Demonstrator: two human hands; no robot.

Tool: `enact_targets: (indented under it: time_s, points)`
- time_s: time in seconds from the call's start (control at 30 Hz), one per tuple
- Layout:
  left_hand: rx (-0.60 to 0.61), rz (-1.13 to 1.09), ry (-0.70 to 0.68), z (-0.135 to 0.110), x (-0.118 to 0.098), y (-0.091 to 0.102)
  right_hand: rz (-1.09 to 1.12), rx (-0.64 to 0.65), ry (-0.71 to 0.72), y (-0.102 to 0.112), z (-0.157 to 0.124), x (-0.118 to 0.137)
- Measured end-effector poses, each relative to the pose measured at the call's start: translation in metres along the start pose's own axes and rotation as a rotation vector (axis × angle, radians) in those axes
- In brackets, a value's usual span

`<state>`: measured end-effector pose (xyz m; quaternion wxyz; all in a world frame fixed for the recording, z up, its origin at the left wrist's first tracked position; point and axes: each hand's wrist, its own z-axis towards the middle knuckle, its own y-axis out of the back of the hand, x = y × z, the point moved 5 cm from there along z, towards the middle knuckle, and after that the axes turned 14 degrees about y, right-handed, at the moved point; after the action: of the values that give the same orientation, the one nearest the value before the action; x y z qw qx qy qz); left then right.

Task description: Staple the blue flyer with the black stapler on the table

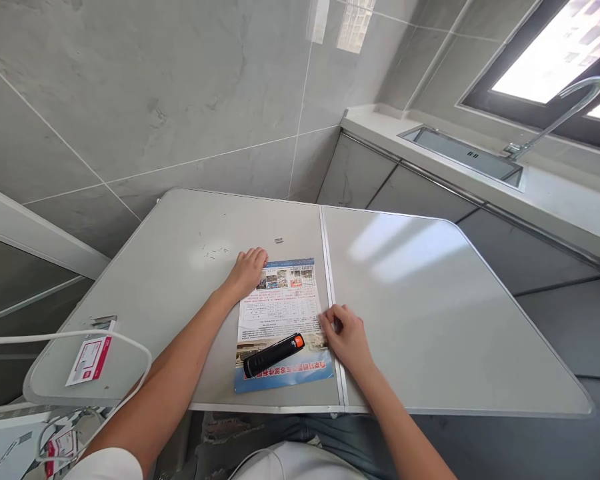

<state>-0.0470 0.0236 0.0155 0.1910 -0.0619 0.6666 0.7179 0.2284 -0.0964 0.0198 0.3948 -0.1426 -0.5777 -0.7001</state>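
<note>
A printed leaflet (pixel 280 320) with blue borders lies flat on the grey folding table (pixel 430 300), just left of the table's centre seam. A black marker with an orange end (pixel 274 355) rests across its lower part. My left hand (pixel 247 270) lies with fingers flat on the leaflet's upper left corner. My right hand (pixel 347 337) rests at the leaflet's right edge beside the seam, fingers curled and touching the paper's rim, nothing visibly held.
A red and white card (pixel 90 360) and a white cable (pixel 130 347) lie at the table's left end. Behind the table is a tiled wall; at the right a counter with a sink (pixel 460 155) and a curved tap (pixel 560 117).
</note>
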Motion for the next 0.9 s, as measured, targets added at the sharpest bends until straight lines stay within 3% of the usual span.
enact_targets:
  time_s: [0.13, 0.37, 0.6, 0.9]
  points:
    - [-0.028, -0.026, 0.033, 0.001, 0.003, 0.002, -0.016, 0.014, -0.006, -0.005, -0.033, 0.019]
    - [-0.083, -0.049, 0.065, 0.001, -0.002, 0.008, -0.074, 0.044, 0.112, -0.013, -0.048, 0.039]
    - [-0.114, -0.004, 0.082, 0.007, -0.045, 0.000, -0.015, -0.056, 0.013, 0.003, -0.068, 0.029]
    - [0.019, 0.044, -0.016, 0.037, -0.111, -0.040, -0.061, -0.121, -0.109, 0.040, -0.090, 0.000]
